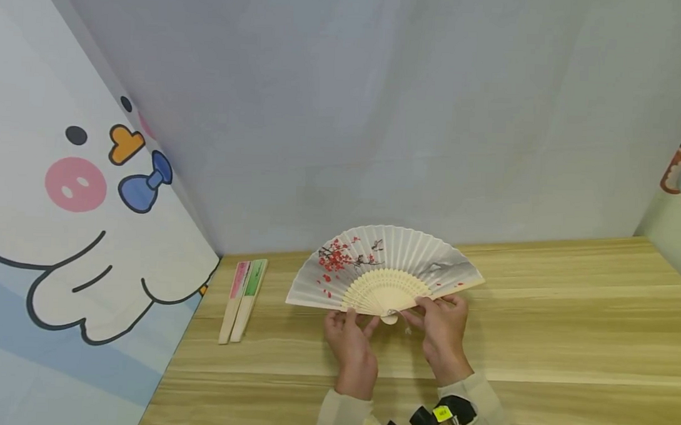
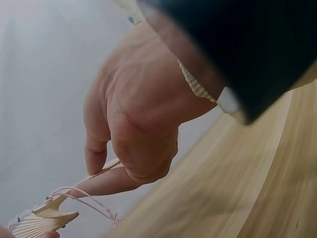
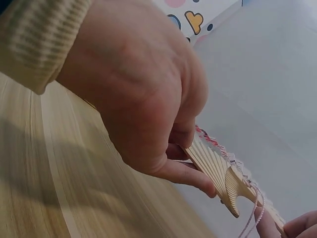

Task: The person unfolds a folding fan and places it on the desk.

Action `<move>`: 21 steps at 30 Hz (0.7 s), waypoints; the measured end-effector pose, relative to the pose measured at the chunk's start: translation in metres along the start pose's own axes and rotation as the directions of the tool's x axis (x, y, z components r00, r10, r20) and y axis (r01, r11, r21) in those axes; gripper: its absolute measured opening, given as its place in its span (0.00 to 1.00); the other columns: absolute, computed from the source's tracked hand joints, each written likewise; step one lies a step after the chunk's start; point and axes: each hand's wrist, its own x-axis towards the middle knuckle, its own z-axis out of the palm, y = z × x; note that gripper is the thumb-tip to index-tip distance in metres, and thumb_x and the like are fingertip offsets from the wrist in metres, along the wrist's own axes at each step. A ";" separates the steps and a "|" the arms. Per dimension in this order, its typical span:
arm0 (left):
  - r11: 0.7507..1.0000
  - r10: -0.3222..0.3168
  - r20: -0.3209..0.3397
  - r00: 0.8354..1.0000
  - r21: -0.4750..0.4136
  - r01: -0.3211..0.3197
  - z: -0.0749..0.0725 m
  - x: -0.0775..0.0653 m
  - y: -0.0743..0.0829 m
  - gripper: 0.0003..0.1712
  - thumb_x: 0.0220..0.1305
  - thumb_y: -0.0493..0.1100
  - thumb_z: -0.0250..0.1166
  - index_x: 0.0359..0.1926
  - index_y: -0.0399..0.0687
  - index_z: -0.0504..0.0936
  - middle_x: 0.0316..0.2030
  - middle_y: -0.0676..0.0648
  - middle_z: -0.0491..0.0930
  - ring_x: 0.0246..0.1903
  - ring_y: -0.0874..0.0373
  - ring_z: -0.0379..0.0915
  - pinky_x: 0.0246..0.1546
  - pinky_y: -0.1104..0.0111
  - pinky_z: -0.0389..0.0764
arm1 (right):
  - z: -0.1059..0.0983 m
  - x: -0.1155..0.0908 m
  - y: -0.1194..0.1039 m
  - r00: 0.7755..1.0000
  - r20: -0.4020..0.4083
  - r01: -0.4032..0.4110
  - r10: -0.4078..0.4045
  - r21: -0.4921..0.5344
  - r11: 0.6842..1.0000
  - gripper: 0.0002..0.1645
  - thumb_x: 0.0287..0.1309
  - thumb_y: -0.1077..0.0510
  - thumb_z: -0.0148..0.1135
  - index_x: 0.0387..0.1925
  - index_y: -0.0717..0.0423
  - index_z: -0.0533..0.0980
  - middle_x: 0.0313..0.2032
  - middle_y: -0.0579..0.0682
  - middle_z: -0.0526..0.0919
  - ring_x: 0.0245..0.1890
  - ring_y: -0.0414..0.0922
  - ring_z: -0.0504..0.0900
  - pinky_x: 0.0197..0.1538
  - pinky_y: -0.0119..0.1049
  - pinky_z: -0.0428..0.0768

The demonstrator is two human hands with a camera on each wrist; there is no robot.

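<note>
An unfolded paper folding fan (image 1: 385, 286), with red blossoms and pale wooden ribs, is spread above the wooden table, arc facing the back wall. My left hand (image 1: 354, 350) grips its lower left edge near the pivot, thumb and fingers around the ribs. On the other side, my right hand (image 1: 443, 332) pinches the lower right edge. A thin tassel cord (image 1: 408, 327) hangs at the pivot. The left wrist view looks across at my right hand (image 2: 143, 104) on the outer rib; the right wrist view shows my left hand (image 3: 143, 94) at the fan ribs (image 3: 210, 166).
Two folded fans, one with a pink section (image 1: 235, 299) and one with green (image 1: 250, 300), lie side by side on the table (image 1: 567, 333) at left. A cartoon-printed panel (image 1: 91, 260) borders the left side, and a grey cloth backdrop (image 1: 406, 115) hangs behind.
</note>
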 end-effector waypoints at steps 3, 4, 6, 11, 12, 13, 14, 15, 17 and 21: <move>1.000 -0.001 -0.006 1.000 -0.014 0.001 0.001 -0.001 -0.001 0.12 0.81 0.31 0.50 0.60 0.33 0.64 0.50 0.39 0.71 0.43 0.53 0.76 0.39 0.65 0.90 | -0.001 -0.001 -0.001 1.000 0.004 -0.006 0.006 0.015 1.000 0.22 0.69 0.77 0.54 0.53 0.63 0.54 0.55 0.69 0.74 0.31 0.39 0.88 0.38 0.34 0.91; 1.000 -0.003 -0.009 1.000 -0.017 0.002 0.002 -0.001 -0.001 0.12 0.81 0.31 0.50 0.60 0.33 0.64 0.50 0.39 0.71 0.43 0.53 0.76 0.38 0.65 0.90 | -0.001 -0.001 -0.001 1.000 0.007 -0.009 0.009 0.020 1.000 0.22 0.68 0.77 0.54 0.53 0.63 0.54 0.56 0.69 0.73 0.31 0.39 0.88 0.38 0.34 0.91; 1.000 -0.006 -0.015 1.000 -0.023 0.005 0.002 -0.001 -0.002 0.13 0.81 0.31 0.50 0.61 0.33 0.63 0.50 0.39 0.71 0.43 0.54 0.76 0.38 0.66 0.90 | -0.002 -0.001 -0.001 1.000 0.012 -0.016 0.016 0.029 0.999 0.22 0.68 0.77 0.54 0.53 0.63 0.54 0.58 0.70 0.73 0.31 0.39 0.88 0.39 0.35 0.91; 0.999 -0.012 -0.033 0.999 -0.037 0.011 0.003 -0.003 -0.004 0.12 0.81 0.31 0.50 0.60 0.34 0.63 0.50 0.40 0.71 0.42 0.54 0.77 0.38 0.67 0.89 | -0.004 -0.001 -0.002 0.999 0.019 -0.030 0.029 0.049 0.998 0.20 0.68 0.78 0.53 0.52 0.64 0.56 0.58 0.69 0.71 0.34 0.40 0.88 0.41 0.36 0.91; 0.999 -0.012 -0.035 0.999 -0.040 0.011 0.003 -0.003 -0.005 0.12 0.81 0.31 0.50 0.60 0.34 0.63 0.50 0.40 0.71 0.42 0.54 0.77 0.38 0.67 0.89 | -0.005 -0.002 -0.002 0.999 0.021 -0.029 0.028 0.051 0.998 0.20 0.68 0.78 0.53 0.52 0.64 0.56 0.58 0.69 0.71 0.34 0.40 0.88 0.41 0.37 0.91; 0.999 -0.013 -0.036 0.999 -0.045 0.011 0.003 -0.003 -0.006 0.11 0.81 0.31 0.49 0.59 0.34 0.63 0.50 0.40 0.71 0.42 0.55 0.77 0.38 0.67 0.89 | -0.005 -0.002 -0.002 0.999 0.021 -0.029 0.028 0.053 0.998 0.19 0.68 0.78 0.53 0.52 0.64 0.56 0.58 0.69 0.71 0.34 0.40 0.87 0.42 0.37 0.91; 0.999 -0.014 -0.037 0.999 -0.048 0.012 0.003 -0.004 -0.006 0.11 0.81 0.31 0.49 0.59 0.34 0.63 0.50 0.40 0.72 0.41 0.55 0.77 0.37 0.68 0.89 | -0.006 -0.002 -0.002 0.999 0.022 -0.030 0.029 0.054 0.998 0.19 0.68 0.78 0.52 0.51 0.64 0.56 0.57 0.68 0.70 0.35 0.40 0.87 0.42 0.37 0.91; 0.999 -0.017 -0.040 0.999 -0.050 0.015 0.003 -0.004 -0.007 0.11 0.81 0.30 0.49 0.59 0.34 0.63 0.50 0.41 0.72 0.41 0.55 0.77 0.37 0.68 0.89 | -0.006 -0.002 -0.002 0.999 0.020 -0.030 0.029 0.055 0.998 0.19 0.68 0.78 0.52 0.51 0.64 0.56 0.57 0.68 0.70 0.35 0.40 0.87 0.42 0.37 0.91; 0.998 -0.023 -0.039 0.999 -0.057 0.021 0.003 -0.005 -0.007 0.11 0.81 0.30 0.49 0.59 0.34 0.63 0.49 0.41 0.72 0.41 0.56 0.77 0.37 0.68 0.88 | -0.007 -0.002 -0.002 0.999 0.017 -0.028 0.027 0.055 0.998 0.19 0.68 0.78 0.53 0.50 0.64 0.55 0.56 0.67 0.70 0.35 0.40 0.87 0.42 0.37 0.91; 0.997 -0.034 -0.039 0.999 -0.064 0.031 0.004 -0.006 -0.008 0.12 0.80 0.30 0.49 0.59 0.34 0.62 0.49 0.41 0.71 0.41 0.56 0.76 0.37 0.69 0.88 | -0.008 -0.001 -0.003 1.000 0.010 -0.025 0.024 0.059 0.998 0.19 0.68 0.78 0.53 0.50 0.64 0.56 0.56 0.67 0.71 0.35 0.40 0.87 0.42 0.37 0.91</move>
